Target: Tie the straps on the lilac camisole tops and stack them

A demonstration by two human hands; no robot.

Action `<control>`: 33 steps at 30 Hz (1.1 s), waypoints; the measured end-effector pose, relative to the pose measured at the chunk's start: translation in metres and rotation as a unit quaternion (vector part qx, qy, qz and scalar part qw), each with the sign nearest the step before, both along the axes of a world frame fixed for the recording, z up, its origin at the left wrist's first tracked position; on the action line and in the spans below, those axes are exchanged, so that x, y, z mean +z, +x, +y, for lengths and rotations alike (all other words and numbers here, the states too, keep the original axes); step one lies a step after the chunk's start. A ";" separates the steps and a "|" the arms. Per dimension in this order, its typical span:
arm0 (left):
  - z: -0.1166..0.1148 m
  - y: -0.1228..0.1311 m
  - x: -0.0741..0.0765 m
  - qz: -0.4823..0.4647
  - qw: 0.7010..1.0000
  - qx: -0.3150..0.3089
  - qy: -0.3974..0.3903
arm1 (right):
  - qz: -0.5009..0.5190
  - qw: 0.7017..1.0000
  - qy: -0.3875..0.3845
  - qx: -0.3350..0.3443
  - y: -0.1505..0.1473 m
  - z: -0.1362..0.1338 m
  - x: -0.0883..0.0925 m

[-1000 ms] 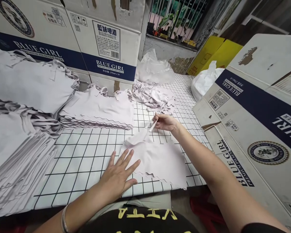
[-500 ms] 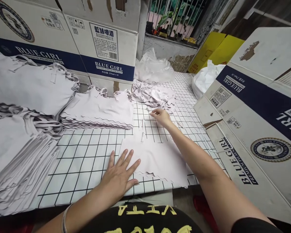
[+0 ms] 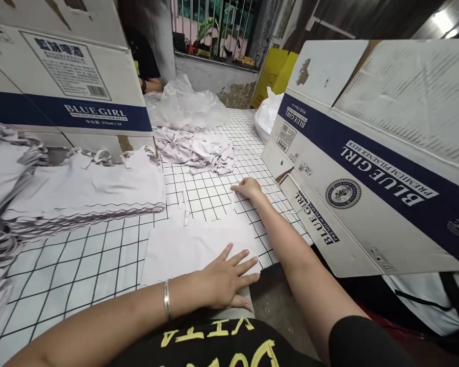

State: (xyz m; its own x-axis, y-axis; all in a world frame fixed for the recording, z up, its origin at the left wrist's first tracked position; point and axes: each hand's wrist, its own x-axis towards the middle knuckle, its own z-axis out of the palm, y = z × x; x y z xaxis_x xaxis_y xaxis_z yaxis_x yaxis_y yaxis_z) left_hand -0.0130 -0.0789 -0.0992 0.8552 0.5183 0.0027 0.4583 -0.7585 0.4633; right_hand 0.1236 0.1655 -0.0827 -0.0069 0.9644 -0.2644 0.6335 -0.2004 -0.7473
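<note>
A pale lilac camisole top point(image 3: 191, 242) lies flat on the white grid-patterned table point(image 3: 99, 260), straps pointing away from me. My left hand point(image 3: 225, 278), with a silver bracelet on the wrist, rests open and flat on the garment's near right hem. My right hand point(image 3: 248, 188) reaches out to the garment's far right strap, fingers curled down on it against the table. A neat stack of the same tops point(image 3: 87, 196) sits to the left, and a loose heap of them point(image 3: 197, 150) lies further back.
Blue Girl cardboard boxes stand at the back left point(image 3: 69, 97) and lean in from the right point(image 3: 367, 168). Clear plastic bags point(image 3: 187, 107) sit at the table's far end. Another person's arm point(image 3: 149, 84) shows behind the left box. More folded piles point(image 3: 0, 224) fill the far left.
My view has swung right. My left hand slid from the garment's left side to its near right hem. My right hand laid the strap down and stays at the far right corner.
</note>
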 end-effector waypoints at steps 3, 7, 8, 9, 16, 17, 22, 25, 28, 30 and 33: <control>-0.002 0.006 -0.011 0.028 1.000 -0.005 0.008 | 0.108 0.992 -0.061 0.000 -0.014 0.010 0.004; -0.007 0.003 -0.007 0.020 1.000 -0.010 -0.022 | 0.224 0.972 -0.073 0.012 -0.011 0.023 0.022; -0.007 0.003 -0.004 0.012 0.999 -0.006 -0.040 | 0.248 0.967 -0.065 0.009 -0.007 0.023 0.028; -0.006 0.005 0.000 -0.003 0.998 0.004 -0.066 | 0.273 0.961 -0.052 0.003 -0.002 0.019 0.035; 0.031 0.014 0.043 -0.410 0.659 0.253 -0.578 | 0.328 0.909 0.183 0.180 0.038 -0.122 0.078; 0.037 0.012 0.048 -0.447 0.575 0.245 -0.639 | 0.276 0.912 0.176 0.247 0.043 -0.150 0.076; 0.041 0.009 0.051 -0.507 0.409 0.242 -0.719 | 0.193 0.942 0.252 0.112 0.060 -0.227 0.037; 0.036 0.016 0.051 -0.516 0.388 0.265 -0.717 | 0.281 0.946 0.159 -0.001 0.065 -0.230 0.013; 0.036 0.021 0.057 -0.517 0.372 0.265 -0.724 | 0.364 0.930 0.000 0.050 0.065 -0.227 0.007; 0.039 0.023 0.061 -0.513 0.364 0.267 -0.730 | 0.403 0.907 -0.066 0.102 0.063 -0.227 0.007; 0.045 0.023 0.065 -0.517 0.360 0.271 -0.728 | 0.416 0.885 -0.110 0.179 0.058 -0.228 0.007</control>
State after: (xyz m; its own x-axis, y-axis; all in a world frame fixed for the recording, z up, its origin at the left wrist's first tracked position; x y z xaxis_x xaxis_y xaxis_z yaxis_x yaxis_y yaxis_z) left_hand 0.0095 -0.0340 -0.0346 0.5599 0.7037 -0.4375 -0.6319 0.7041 0.3240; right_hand 0.1816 -0.0628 -0.0759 -0.5815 0.7871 -0.2059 -0.0652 -0.2974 -0.9525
